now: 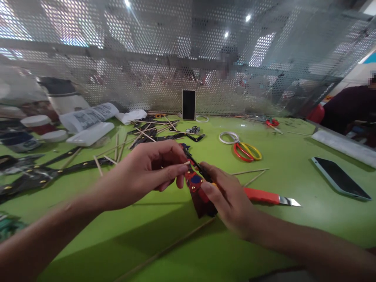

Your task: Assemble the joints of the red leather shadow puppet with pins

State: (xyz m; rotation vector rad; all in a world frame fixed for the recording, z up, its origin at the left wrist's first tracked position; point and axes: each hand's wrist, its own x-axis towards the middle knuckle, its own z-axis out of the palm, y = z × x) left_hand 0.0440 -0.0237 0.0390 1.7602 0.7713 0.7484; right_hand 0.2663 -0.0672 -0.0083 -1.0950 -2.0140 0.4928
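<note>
Over the middle of the table, my right hand (pixel 232 199) is closed around a flat red and black painted piece (pixel 194 184) with gold studs and a blue oval, its dark lower end hanging down. Thumb and fingertips of my left hand (pixel 155 168) pinch a small pale stick-like bit (pixel 187 162) right at the upper part of that piece. The far end of the bit is hidden by my fingers. Beside my right hand lies a red-handled craft knife (pixel 264 196), blade pointing right. A long thin wooden stick (pixel 170 246) lies in front.
Black studded strips (pixel 79 167) and loose wooden sticks (pixel 117 148) lie at left, near a lidded jar (pixel 39 126). Tape rings (pixel 243 152) sit behind the knife. A phone (pixel 340 178) lies at right; another phone (pixel 188 105) stands against the perforated metal screen (pixel 164 58). A person (pixel 349 105) is at far right.
</note>
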